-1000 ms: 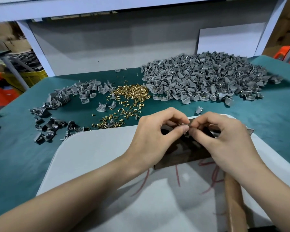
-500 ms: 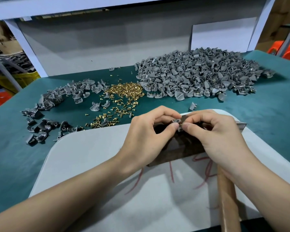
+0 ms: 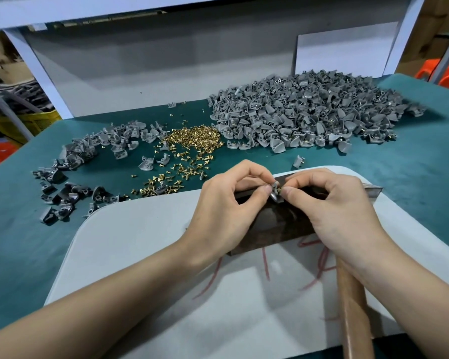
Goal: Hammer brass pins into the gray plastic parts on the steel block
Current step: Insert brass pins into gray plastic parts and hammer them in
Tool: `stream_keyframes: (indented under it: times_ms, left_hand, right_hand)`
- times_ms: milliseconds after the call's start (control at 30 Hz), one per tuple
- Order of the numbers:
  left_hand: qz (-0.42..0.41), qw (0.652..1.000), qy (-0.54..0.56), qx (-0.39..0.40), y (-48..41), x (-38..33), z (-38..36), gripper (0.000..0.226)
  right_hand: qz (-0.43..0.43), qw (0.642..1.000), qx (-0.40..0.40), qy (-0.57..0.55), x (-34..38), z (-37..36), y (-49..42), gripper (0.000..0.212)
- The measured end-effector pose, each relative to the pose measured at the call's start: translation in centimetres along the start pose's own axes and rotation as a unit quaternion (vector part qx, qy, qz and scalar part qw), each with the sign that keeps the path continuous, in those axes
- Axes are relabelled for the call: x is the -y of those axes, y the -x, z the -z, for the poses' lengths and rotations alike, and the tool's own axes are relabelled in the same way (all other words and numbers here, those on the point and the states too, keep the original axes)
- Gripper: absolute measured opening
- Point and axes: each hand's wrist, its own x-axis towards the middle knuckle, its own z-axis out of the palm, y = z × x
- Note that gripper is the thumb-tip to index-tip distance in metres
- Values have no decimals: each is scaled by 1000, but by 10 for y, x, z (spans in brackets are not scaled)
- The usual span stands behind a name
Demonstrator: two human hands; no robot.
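1. A gray part (image 3: 274, 191) is held just above the far edge of the block (image 3: 275, 226), between both hands.
2. The left hand (image 3: 226, 208) pinches the part between thumb and forefinger, its other fingers curled.
3. The right hand (image 3: 335, 211) pinches a brass pin (image 3: 281, 189) against the part's right side.
4. The dark block lies on a white pad (image 3: 140, 242), partly covered by the hands.
5. A hammer handle (image 3: 353, 307) runs from under the right wrist, nearer than the block; its head is hidden.
6. On the green tabletop (image 3: 412, 177) beyond the block:
   - a pin heap (image 3: 195, 136) to the left;
   - a big parts heap (image 3: 309, 110) to the right;
   - scattered parts (image 3: 88, 156) far left.
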Motion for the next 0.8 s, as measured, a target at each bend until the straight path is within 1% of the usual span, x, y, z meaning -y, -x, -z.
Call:
stream_keyframes:
  times_ms: [167, 800]
  left_hand:
    - [-5, 1000, -3, 9, 1, -2, 1, 21]
    - [-12, 1000, 5, 22, -1, -2, 3, 18]
  right_hand:
    - [-10, 1000, -21, 20, -1, 1, -1, 18]
    - [-12, 1000, -1, 20, 1, 3, -2, 18]
